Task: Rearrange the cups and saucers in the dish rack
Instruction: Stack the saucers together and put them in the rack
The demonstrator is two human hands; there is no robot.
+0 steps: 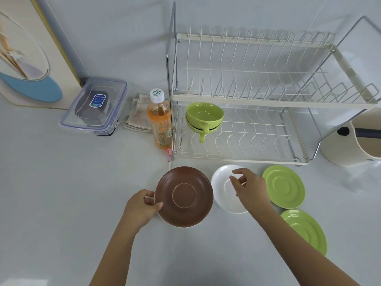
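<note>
My left hand (141,207) grips the left rim of a brown saucer (184,196), held tilted just above the counter in front of the dish rack (237,99). My right hand (250,187) hovers open over a white saucer (223,193) lying on the counter, fingers spread and curled. Two green saucers lie to the right, one (285,186) beside the white one and another (307,230) nearer me. Stacked green cups (204,117) sit on the left of the rack's lower tier, handle toward me. The upper tier holds nothing.
An orange drink bottle (159,122) stands against the rack's left side. A folded cloth (138,114) and a clear lidded box (95,106) lie further left. A cream bucket (354,141) stands at the right of the rack. A picture board (26,50) leans on the wall.
</note>
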